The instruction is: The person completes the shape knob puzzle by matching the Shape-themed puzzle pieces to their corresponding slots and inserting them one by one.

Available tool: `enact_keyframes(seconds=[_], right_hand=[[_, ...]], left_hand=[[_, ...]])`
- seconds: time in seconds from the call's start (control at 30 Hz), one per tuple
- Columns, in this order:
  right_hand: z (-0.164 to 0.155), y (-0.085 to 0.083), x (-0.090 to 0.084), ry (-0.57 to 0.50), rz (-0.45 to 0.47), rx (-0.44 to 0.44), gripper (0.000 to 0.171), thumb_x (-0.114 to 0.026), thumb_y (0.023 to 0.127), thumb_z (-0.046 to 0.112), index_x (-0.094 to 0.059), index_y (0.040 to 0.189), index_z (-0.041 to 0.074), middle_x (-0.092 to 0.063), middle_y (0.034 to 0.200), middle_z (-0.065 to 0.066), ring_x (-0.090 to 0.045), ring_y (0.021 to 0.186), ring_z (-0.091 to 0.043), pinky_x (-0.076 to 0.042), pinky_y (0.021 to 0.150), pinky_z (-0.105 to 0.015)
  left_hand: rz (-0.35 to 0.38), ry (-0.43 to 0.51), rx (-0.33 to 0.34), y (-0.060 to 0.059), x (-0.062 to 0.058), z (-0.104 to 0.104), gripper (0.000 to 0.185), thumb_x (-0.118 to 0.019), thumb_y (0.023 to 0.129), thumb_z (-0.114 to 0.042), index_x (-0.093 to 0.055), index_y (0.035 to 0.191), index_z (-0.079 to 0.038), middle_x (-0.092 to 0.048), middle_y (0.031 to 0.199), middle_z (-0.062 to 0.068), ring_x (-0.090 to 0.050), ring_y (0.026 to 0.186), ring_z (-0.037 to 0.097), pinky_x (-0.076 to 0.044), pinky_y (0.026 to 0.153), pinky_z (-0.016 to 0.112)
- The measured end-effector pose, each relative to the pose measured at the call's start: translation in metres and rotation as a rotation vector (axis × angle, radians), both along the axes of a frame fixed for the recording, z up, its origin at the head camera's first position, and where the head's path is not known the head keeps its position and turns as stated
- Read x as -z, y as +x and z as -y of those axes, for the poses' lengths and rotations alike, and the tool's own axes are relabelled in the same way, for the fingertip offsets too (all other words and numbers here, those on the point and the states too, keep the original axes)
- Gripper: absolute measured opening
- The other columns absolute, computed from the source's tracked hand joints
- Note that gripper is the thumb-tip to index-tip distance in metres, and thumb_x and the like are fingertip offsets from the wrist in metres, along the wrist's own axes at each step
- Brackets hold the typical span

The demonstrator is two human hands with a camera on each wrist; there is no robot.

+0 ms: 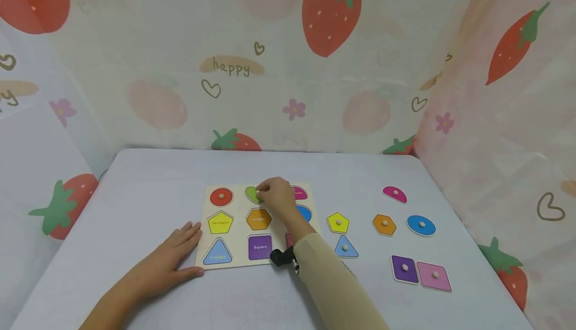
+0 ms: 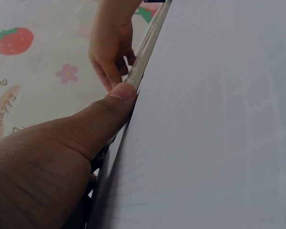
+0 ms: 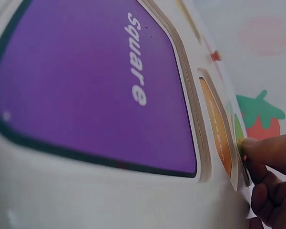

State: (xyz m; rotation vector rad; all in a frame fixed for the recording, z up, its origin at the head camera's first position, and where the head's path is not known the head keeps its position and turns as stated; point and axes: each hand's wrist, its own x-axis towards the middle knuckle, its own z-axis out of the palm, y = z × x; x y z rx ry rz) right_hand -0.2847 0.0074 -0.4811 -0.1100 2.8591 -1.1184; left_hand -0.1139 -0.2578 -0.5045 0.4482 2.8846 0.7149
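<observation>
The right hand (image 1: 276,197) pinches the green piece (image 1: 252,195) at the far middle of the puzzle board (image 1: 204,257); the flat, open left hand (image 1: 173,260) steadies its near-left edge. Lifting straight up should keep the board still.

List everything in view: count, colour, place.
puzzle board: 1, pale wood, table centre
red circle piece: 1, seated in board, top-left
green piece: 1, board top row, under right fingers
loose pieces: 7, right of board: yellow pentagon, blue triangle, orange hexagon, blue oval, pink semicircle, purple square, pink diamond
table: 1, pale grey
strawberry curtain: around the table
left hand: flat, at board's left edge
right hand: pinching the green piece
</observation>
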Motion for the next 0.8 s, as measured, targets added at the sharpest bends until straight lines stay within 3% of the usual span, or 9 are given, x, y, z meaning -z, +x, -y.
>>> enact_keyframes(seconds=[0.43, 0.8], right_hand=[[-0.0025, -0.0011, 0.0020, -0.018, -0.015, 0.008, 0.010, -0.077, 0.093, 0.022, -0.083, 0.100, 0.018, -0.077, 0.102, 0.003, -0.065, 0.102, -0.018, -0.054, 0.097, -0.039], [-0.0017, 0.0023, -0.0008, 0.025, 0.004, -0.019, 0.010, -0.077, 0.093, 0.023, -0.082, 0.100, 0.018, -0.076, 0.094, 0.005, -0.063, 0.095, -0.018, -0.051, 0.096, -0.043]], left_hand=[[-0.011, 0.008, 0.005, -0.0017, -0.0003, -0.0011, 0.103, -0.070, 0.081, -0.072, -0.039, 0.159, -0.013, -0.028, 0.169, 0.000, -0.018, 0.158, 0.032, -0.024, 0.122, 0.062], [0.002, 0.023, -0.010, 0.0007, 0.0038, 0.0009, 0.103, -0.068, 0.081, -0.073, -0.038, 0.159, -0.013, -0.027, 0.170, 0.000, -0.016, 0.158, 0.033, -0.022, 0.123, 0.062]])
